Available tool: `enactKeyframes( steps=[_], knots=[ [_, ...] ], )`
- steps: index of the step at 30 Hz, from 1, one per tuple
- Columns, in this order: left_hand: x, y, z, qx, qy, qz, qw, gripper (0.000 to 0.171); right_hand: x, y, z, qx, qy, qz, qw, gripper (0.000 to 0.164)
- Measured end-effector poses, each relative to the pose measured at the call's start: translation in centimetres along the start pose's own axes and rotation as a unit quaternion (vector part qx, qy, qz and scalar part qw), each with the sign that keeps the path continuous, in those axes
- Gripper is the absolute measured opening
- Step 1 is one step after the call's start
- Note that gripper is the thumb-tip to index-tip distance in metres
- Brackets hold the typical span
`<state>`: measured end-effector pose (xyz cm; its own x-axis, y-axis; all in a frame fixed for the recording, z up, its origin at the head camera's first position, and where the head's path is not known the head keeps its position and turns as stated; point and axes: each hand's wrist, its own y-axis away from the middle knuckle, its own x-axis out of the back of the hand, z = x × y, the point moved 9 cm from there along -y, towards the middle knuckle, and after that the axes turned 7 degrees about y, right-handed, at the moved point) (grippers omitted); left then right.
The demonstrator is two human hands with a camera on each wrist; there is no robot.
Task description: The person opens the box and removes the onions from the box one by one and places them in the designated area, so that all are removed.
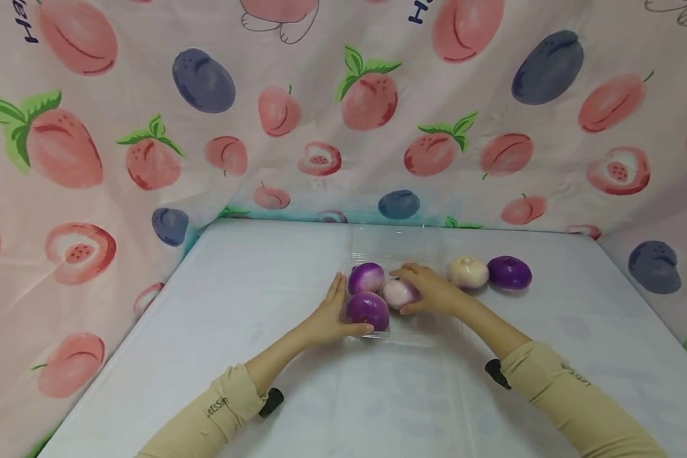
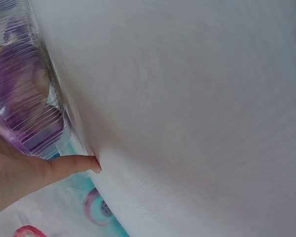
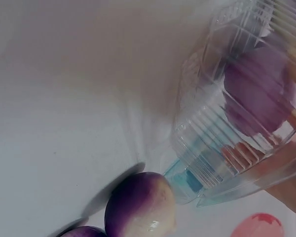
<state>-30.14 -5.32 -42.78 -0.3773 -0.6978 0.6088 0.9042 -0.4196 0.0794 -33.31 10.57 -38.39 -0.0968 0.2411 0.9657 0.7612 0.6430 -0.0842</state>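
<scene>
A clear plastic clamshell box lies with its lid raised at the back. Two purple turnips sit at its left side, one behind the other. My left hand rests against the box's left end, fingers straight along the wall and thumb stretched across the front corner. My right hand grips a white-and-purple turnip inside the box, beside the other two. Through the ribbed wall in the right wrist view, that purple turnip shows with fingers around it.
Right of the box, a whitish turnip and a dark purple turnip stand side by side on the white-covered table. A fruit-print cloth hangs behind the table and along its sides.
</scene>
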Motion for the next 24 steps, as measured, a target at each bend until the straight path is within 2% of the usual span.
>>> enactKeyframes(
  steps=[4, 7, 15, 24],
  knots=[
    [0.0, 0.0, 0.0, -0.001, -0.003, 0.0, 1.0, 0.122, 0.1, 0.3, -0.2, 0.005, 0.014, 0.011, 1.0, 0.06],
    [0.0, 0.0, 0.0, -0.001, -0.004, 0.0, 1.0, 0.122, 0.4, 0.5, 0.1, -0.006, 0.004, 0.023, 1.0, 0.057],
    [0.1, 0.0, -0.1, 0.003, 0.001, 0.002, 1.0, 0.123, 0.9, 1.2, 1.5, -0.053, -0.065, 0.041, 0.996, 0.059],
    [0.1, -0.1, -0.1, -0.003, 0.004, -0.003, 1.0, 0.125, 1.8, 2.1, 3.1, -0.082, -0.139, 0.07, 0.984, 0.056]
  ],
)
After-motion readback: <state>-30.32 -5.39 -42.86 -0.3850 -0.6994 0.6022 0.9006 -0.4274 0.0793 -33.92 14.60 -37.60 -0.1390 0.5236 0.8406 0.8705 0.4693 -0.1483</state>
